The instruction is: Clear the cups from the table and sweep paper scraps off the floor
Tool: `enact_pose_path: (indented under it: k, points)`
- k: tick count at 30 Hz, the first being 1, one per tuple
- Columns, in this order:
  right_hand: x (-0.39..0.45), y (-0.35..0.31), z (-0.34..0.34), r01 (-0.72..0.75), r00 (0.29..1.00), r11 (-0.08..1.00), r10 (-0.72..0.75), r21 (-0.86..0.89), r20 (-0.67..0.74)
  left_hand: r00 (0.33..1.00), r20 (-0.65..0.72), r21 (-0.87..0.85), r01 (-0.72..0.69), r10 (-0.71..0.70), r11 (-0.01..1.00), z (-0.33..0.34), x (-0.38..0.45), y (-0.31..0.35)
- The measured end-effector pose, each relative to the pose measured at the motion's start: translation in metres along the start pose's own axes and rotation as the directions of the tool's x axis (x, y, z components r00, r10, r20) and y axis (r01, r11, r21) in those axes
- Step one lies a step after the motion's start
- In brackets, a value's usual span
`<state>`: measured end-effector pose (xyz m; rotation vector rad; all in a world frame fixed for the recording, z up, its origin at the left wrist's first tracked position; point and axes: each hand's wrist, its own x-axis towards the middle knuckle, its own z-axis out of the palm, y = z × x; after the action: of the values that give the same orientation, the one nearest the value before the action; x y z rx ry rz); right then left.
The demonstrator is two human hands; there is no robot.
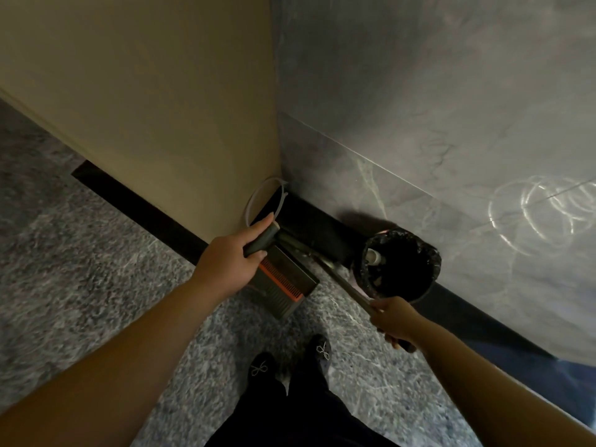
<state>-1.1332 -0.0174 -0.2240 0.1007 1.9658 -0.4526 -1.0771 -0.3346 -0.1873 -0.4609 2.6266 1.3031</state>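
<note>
Dustpan [283,282] hangs low in the wall corner beside the lined bin [401,266], left hand [225,262] curled round its handle; right hand [392,317] grips the broom stick [342,282]. Both look light and rigid, best held high.

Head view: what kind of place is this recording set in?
Probably an indoor corridor or lobby corner: a polished stone floor, a grey marble-clad wall meeting a beige wall, and a lined waste bin.

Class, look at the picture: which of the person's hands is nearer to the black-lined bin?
Right. The right hand grips a handle just below the bin; the left hand holds the dustpan further left.
</note>
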Motion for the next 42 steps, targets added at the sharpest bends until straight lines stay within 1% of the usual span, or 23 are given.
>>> enact_pose_path:
  k: [5, 8, 13, 16, 18, 21, 23, 25, 30, 34, 39, 42]
  points:
    - [-0.021, 0.0, 0.003, 0.012, 1.0, 0.998, -0.011, 0.066, -0.009, 1.0, -0.003, 0.026, -0.001, 0.001, 1.0, 0.0, -0.001, -0.002]
    - [-0.018, -0.004, -0.003, 0.021, 0.999, 0.993, -0.015, 0.115, -0.05, 0.999, -0.001, 0.035, -0.041, 0.041, 0.999, -0.003, -0.006, -0.005]
    - [0.003, -0.021, -0.01, 0.033, 0.995, 0.995, -0.023, 0.098, -0.1, 0.996, -0.005, 0.098, -0.089, 0.09, 0.991, -0.009, -0.012, -0.009]
    - [0.018, -0.035, -0.007, 0.01, 0.994, 0.995, 0.001, 0.1, -0.112, 0.995, -0.013, 0.097, -0.099, 0.101, 0.99, -0.01, -0.01, -0.011]
    - [0.02, -0.042, -0.001, -0.01, 0.996, 0.993, 0.02, 0.118, -0.083, 0.994, -0.013, 0.094, -0.102, 0.104, 0.99, -0.009, -0.008, -0.012]
    - [0.011, -0.043, 0.009, 0.003, 0.999, 1.0, -0.004, 0.029, 0.035, 0.997, -0.008, 0.077, -0.081, 0.082, 0.994, -0.007, -0.005, -0.012]
    - [-0.001, -0.042, 0.019, 0.02, 0.997, 1.0, -0.019, -0.007, 0.078, 0.998, 0.005, 0.065, -0.07, 0.069, 0.995, -0.007, -0.003, -0.015]
    - [-0.01, -0.039, 0.027, 0.029, 0.995, 0.999, -0.03, 0.013, 0.096, 0.998, 0.011, 0.067, -0.055, 0.055, 0.996, -0.007, -0.004, -0.016]
    - [-0.035, -0.036, 0.029, 0.037, 0.997, 0.997, -0.042, 0.074, 0.067, 0.999, 0.011, 0.086, -0.033, 0.032, 0.996, -0.009, -0.007, -0.018]
    - [-0.044, -0.033, 0.023, 0.041, 0.999, 0.993, -0.044, 0.11, 0.021, 0.999, 0.01, 0.092, -0.047, 0.046, 0.995, -0.012, -0.009, -0.019]
    - [-0.034, -0.034, 0.024, 0.036, 0.999, 0.988, -0.033, 0.152, -0.022, 0.999, 0.028, 0.091, -0.04, 0.038, 0.995, -0.011, -0.011, -0.019]
    - [-0.02, -0.035, 0.027, 0.01, 1.0, 0.976, -0.008, 0.218, -0.011, 0.999, 0.023, 0.09, -0.033, 0.031, 0.995, -0.01, -0.011, -0.021]
